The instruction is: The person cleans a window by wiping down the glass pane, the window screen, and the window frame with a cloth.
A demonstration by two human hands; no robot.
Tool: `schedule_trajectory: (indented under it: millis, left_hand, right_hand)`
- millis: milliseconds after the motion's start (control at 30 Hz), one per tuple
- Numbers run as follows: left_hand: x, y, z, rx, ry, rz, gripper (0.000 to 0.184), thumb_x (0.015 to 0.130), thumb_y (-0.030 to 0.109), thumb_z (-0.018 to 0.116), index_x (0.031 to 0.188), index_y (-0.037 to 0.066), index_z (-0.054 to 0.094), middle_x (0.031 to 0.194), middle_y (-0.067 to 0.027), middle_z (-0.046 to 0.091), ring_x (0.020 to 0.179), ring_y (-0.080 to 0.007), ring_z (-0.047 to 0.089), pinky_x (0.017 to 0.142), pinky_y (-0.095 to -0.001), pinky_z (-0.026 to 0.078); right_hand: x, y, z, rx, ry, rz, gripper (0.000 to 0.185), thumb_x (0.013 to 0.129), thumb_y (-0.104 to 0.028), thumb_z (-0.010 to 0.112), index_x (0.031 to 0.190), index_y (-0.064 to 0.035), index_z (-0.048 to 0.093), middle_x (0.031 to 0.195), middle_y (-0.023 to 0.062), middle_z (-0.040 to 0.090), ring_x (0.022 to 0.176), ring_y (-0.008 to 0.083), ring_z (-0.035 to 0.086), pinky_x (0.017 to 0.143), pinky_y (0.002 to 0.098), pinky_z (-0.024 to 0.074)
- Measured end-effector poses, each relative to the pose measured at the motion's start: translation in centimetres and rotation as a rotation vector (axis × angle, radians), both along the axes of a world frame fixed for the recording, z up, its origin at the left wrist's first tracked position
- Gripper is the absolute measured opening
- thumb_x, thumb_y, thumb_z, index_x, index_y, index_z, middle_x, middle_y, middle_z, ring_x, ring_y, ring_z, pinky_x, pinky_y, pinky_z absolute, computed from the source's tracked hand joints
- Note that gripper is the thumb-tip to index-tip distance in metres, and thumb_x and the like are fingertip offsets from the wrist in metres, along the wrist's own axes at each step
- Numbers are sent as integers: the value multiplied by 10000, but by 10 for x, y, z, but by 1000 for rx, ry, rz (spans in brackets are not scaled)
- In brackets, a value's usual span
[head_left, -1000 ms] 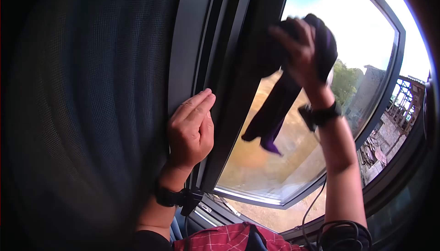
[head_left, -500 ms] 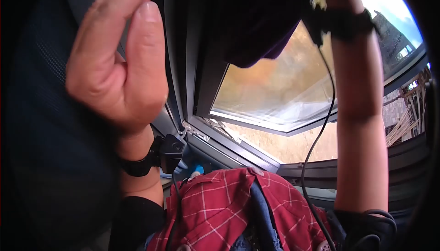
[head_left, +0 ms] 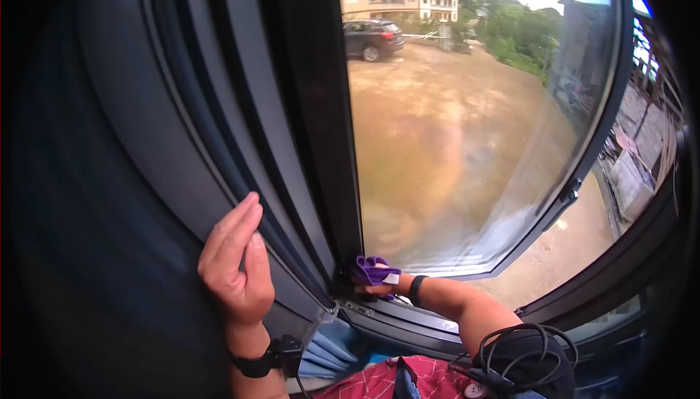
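My right hand is closed on a purple cloth at the lower left corner of the opened window sash, by the dark frame. The cloth bunches over the hand and hides most of its fingers. To the left, my left hand is raised beside the grey frame profiles, fingers stretched upward and close together, with nothing seen in it. The glass pane fills the middle right of the view.
A window handle sits on the sash's right edge. The sill track runs below. Blue fabric hangs at the bottom, and a black cable loops on my right arm. Outside stand a car and a building.
My right hand has moved with the cloth from high on the pane down to the lower left corner. My left hand has shifted lower in the view, and the view has turned.
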State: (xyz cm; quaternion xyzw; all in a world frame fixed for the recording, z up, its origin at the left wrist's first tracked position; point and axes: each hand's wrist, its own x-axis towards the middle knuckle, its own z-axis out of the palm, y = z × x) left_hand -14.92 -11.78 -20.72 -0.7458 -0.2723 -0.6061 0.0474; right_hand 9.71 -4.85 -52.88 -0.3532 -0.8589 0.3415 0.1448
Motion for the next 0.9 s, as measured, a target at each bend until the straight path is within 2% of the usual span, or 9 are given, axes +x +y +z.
schedule_trajectory:
  millis: [133,400,467,500,567,633,733,767,900]
  left_hand:
    - [17,3,-7,-73,27,35,336,753,-52,502,1064,-58,628,1067,-217,636,995,-341,623,894,-378,477]
    - [86,43,15,114,52,100,619,795,91,628,1358,12,383,1342,-212,437,1219,-373,439,1021,-416,360]
    - [102,53,20,134,94,185,705,823,170,642,1413,26,284,1408,-219,346,1274,-383,366,1058,-422,309]
    - [108,59,19,95,80,189,718,838,179,625,1428,26,245,1414,-234,328,1280,-397,353,1060,-425,306]
    - [121,71,10,101,24,232,704,854,161,599,1435,22,225,1425,-261,287,1287,-420,334,1065,-431,297]
    - [127,81,1,95,-16,232,671,878,171,571,1434,21,227,1432,-269,264,1292,-429,323,1068,-432,292]
    - [130,87,-13,73,-68,218,607,921,194,513,1432,18,237,1442,-280,229,1302,-441,302,1072,-432,285]
    - [129,88,-18,51,-79,212,576,942,207,483,1430,16,244,1446,-284,217,1307,-443,292,1074,-430,284]
    - [128,91,-20,182,-25,323,538,941,198,477,1412,15,293,1452,-305,169,1298,-458,305,1056,-460,321]
  right_hand:
    - [15,-32,115,904,22,30,166,794,-268,571,883,-128,567,839,125,511,896,300,546,724,415,425]
    - [113,-64,542,1993,-104,-422,490,604,90,602,1035,-140,646,971,104,564,968,315,531,850,404,435]
    - [150,-63,645,2384,-146,-593,402,653,-20,654,1037,-137,654,1057,123,603,1018,318,531,898,426,415]
    - [139,-82,664,2027,-75,-965,269,822,-97,541,1081,-84,610,1160,170,586,1148,337,497,981,437,368]
    - [162,-65,713,2155,-15,-566,286,880,-274,524,1105,-118,606,1055,188,611,1028,346,546,937,443,378]
    - [135,-65,689,1629,110,-1150,392,859,-386,541,1135,-110,582,1143,206,560,1077,361,505,955,471,356]
    - [110,-69,599,1863,-312,-1191,515,840,-407,558,1262,-120,488,1306,224,424,1231,396,349,1008,498,282]
    - [120,-57,564,1971,-584,-1080,349,680,-176,692,1027,-149,664,1113,126,600,1065,321,521,970,442,364]
    - [93,-61,367,1793,-366,-788,285,743,-281,604,1012,-353,666,1218,28,485,1166,229,468,1036,511,264]
